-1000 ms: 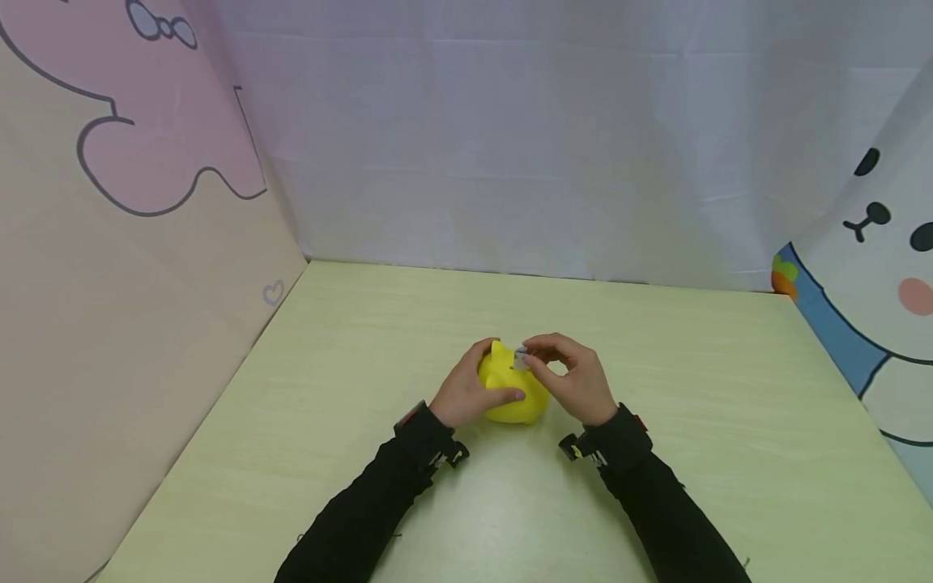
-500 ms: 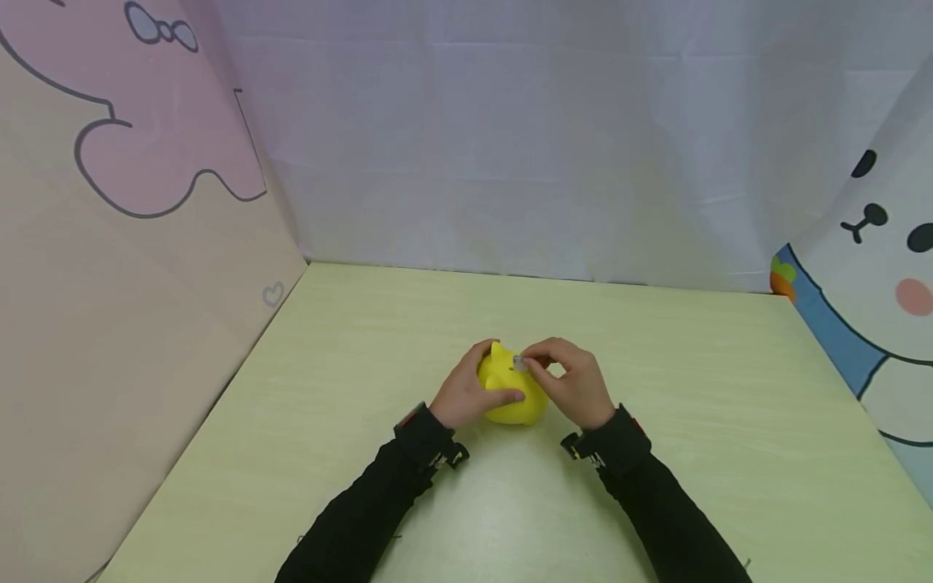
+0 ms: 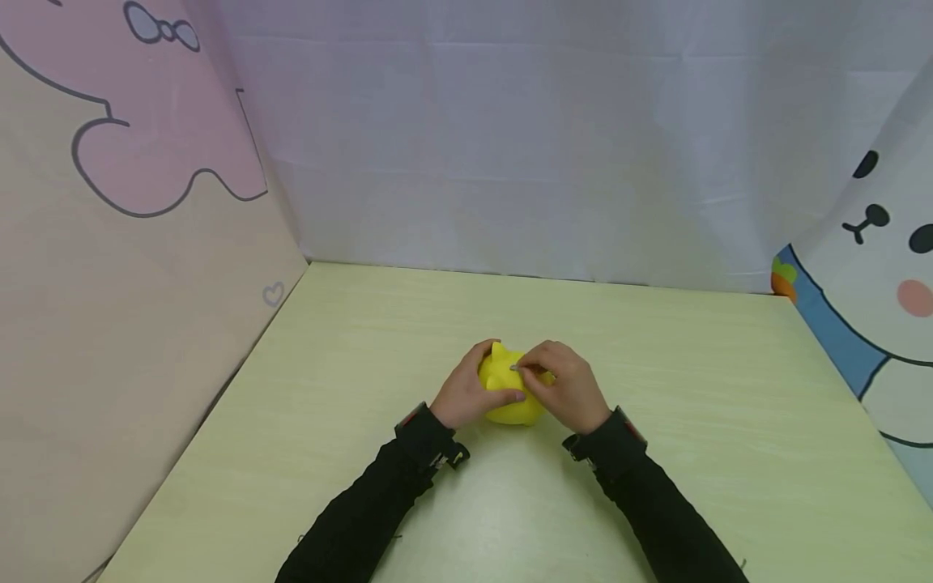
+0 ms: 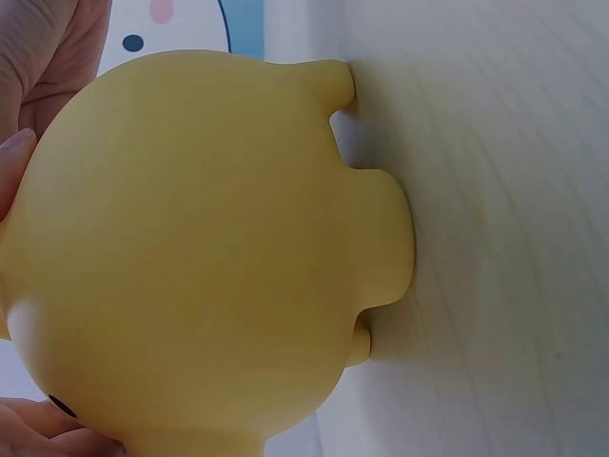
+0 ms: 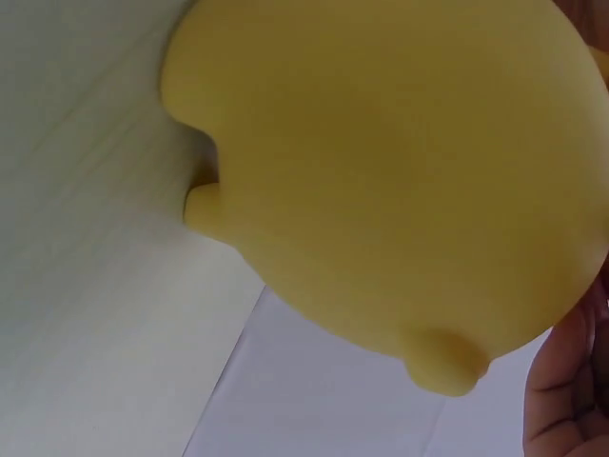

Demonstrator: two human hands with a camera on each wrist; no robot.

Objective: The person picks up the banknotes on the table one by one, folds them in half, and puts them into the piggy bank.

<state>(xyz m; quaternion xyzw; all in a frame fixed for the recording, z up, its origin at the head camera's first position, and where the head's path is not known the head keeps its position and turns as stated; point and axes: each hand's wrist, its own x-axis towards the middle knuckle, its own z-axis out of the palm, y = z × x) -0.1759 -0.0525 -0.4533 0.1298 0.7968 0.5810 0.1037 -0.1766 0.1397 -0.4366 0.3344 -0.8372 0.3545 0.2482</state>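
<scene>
A yellow piggy bank [image 3: 501,377] stands on its short feet at the middle of the table. My left hand [image 3: 466,392] grips its left side, thumb across the near face and fingers round the far side. At the top of the bank, my right hand [image 3: 570,390] pinches a small silvery coin [image 3: 513,368] between thumb and fingers. Only a thin edge of the coin shows, right at the bank's top; the slot is hidden. The bank's round body [image 4: 200,228] fills much of the left wrist view, and its side [image 5: 400,171] most of the right wrist view.
The pale wooden table [image 3: 394,316] spreads around the bank. A white cloth wall [image 3: 510,146] rises behind it. Printed cartoon panels stand at the left [image 3: 168,146] and right [image 3: 882,324]. Black wrist straps with small cameras sit on both wrists.
My right hand has moved slightly down and left toward the bank's top, and much less of the coin shows now. The left hand and the bank have stayed in place.
</scene>
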